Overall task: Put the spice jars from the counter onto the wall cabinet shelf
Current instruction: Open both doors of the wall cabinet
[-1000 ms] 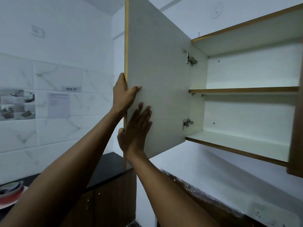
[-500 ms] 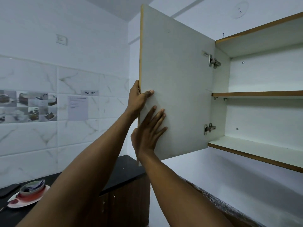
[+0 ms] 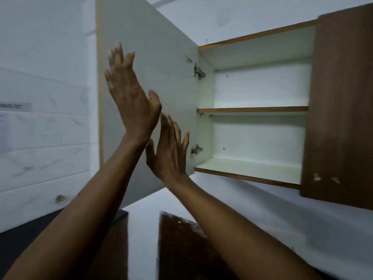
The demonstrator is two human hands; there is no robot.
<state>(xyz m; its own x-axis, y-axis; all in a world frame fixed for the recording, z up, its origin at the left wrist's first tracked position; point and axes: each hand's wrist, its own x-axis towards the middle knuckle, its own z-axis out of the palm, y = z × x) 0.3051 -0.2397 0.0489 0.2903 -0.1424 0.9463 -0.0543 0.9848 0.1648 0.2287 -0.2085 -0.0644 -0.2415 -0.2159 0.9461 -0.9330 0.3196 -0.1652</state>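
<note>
Both hands are raised in front of the open cabinet door [image 3: 149,63], which fills the upper middle of the frame with its pale inner face toward the camera. The left hand [image 3: 131,98] is the higher one, left of centre, fingers straight and slightly spread, pointing up; it grips nothing, and whether its palm touches the door cannot be told. The right hand [image 3: 169,150] sits lower and just to the right, near the centre, fingers also straight and loosely together, holding nothing; it overlaps the door's lower right part, close to the lower hinge [image 3: 196,149]. The upper hinge [image 3: 196,70] shows where the door meets the cabinet [image 3: 258,35]. Inside, right of centre, the middle shelf [image 3: 252,109] and the bottom shelf [image 3: 248,168] are both in view, white with a wood-coloured front edge. The second door [image 3: 341,110], dark brown, stands shut at the right edge of the frame. Pale marbled wall tiles [image 3: 44,138] cover the left side, with a blurred paper sheet [image 3: 4,134] and a small label [image 3: 16,107] at the far left. A dark worktop [image 3: 30,225] runs along the lower left, partly behind the left forearm. No spice jars show in this view, so their place cannot be told.
</note>
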